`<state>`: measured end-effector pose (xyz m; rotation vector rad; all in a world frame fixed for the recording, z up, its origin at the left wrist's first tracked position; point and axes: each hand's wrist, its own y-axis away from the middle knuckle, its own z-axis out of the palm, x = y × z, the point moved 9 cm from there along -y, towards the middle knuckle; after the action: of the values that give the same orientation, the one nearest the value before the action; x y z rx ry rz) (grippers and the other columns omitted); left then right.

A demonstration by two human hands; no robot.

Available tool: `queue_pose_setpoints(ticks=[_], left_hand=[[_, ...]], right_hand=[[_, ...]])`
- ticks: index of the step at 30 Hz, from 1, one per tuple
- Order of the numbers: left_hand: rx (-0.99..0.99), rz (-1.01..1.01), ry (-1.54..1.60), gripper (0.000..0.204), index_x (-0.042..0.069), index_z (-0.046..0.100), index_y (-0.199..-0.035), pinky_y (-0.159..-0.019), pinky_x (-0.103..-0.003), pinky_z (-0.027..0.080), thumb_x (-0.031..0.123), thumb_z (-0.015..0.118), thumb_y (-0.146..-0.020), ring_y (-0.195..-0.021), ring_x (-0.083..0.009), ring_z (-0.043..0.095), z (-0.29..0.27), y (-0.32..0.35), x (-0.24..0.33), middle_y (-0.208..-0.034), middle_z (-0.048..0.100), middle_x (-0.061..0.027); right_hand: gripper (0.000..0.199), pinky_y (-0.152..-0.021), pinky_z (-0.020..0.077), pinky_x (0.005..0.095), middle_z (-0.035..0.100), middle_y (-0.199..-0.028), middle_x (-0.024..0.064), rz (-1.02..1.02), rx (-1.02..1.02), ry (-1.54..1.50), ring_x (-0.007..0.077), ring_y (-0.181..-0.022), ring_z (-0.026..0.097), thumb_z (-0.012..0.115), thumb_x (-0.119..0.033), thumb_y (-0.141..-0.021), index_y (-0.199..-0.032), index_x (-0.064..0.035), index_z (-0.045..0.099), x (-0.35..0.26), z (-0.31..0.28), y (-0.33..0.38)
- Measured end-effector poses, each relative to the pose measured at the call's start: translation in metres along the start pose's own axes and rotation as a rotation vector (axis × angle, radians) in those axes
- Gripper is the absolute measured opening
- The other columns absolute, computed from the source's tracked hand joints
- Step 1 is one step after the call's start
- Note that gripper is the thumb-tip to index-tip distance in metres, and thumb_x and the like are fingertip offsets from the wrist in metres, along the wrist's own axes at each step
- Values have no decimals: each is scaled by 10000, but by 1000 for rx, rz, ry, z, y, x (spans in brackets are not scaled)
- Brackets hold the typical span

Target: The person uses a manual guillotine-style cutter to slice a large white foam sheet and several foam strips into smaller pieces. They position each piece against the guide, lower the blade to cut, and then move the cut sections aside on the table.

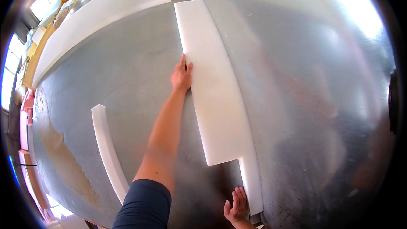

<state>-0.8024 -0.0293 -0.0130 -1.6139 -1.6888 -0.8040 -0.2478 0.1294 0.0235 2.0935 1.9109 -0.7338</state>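
Head view: left hand (181, 77), right hand (236, 208) against white slab (216, 89); fingers apart from thumbs.

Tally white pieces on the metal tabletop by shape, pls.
Wide white foam-like board with a notched near end: 1 (no clear seam, so counted as one piece)
Long, broad white foam-like slab: 1
Narrow white foam-like bar: 1
Total: 3

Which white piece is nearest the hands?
The stepped middle piece: left hand and right hand sit at its edge; the narrow strip and upper piece lie farther away.
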Motion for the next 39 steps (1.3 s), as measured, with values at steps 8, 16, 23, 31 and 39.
queue_pose_setpoints(ticks=[8, 16, 23, 31, 39], left_hand=[[-6, -7, -41, 631, 187, 358, -1573, -1139, -433, 365, 488, 449, -1027, -1413, -329, 439, 0, -4, -5, -1418, 596, -75], [52, 39, -33, 643, 182, 349, -1582, -1075, -404, 408, 486, 440, -1023, -1304, -294, 537, 5, -4, -4, -1374, 610, -103], [106, 186, -26, 637, 186, 358, -1575, -1049, -417, 425, 485, 450, -1021, -1249, -300, 567, 11, -8, -9, -1345, 614, -105], [96, 181, -8, 622, 205, 372, -1570, -1013, -422, 447, 482, 457, -1020, -1212, -289, 588, 14, -1, -6, -1302, 631, -91], [141, 168, -20, 620, 209, 370, -1574, -1051, -399, 425, 479, 453, -1023, -1235, -276, 582, 16, -17, -23, -1337, 623, -85]], right_hand=[[431, -1087, 445, 537, 584, -1325, 274, -22, 8, 9, 486, -1257, 546, 578, -181, -940, -1289, 68, 542, -3, 2, -1], [407, -1086, 447, 535, 584, -1325, 270, -5, 7, 39, 483, -1254, 547, 577, -183, -940, -1266, 59, 551, -3, 6, 1], [387, -1078, 456, 528, 595, -1310, 269, -2, 17, 52, 479, -1243, 558, 576, -188, -943, -1242, 56, 563, -3, 7, -1], [373, -1066, 467, 524, 602, -1301, 270, 1, 32, 53, 476, -1230, 568, 575, -194, -946, -1222, 56, 573, -1, 5, 0], [377, -1059, 473, 519, 601, -1310, 259, -16, 26, 35, 473, -1222, 574, 591, -178, -930, -1231, 49, 562, -2, 5, -4]])
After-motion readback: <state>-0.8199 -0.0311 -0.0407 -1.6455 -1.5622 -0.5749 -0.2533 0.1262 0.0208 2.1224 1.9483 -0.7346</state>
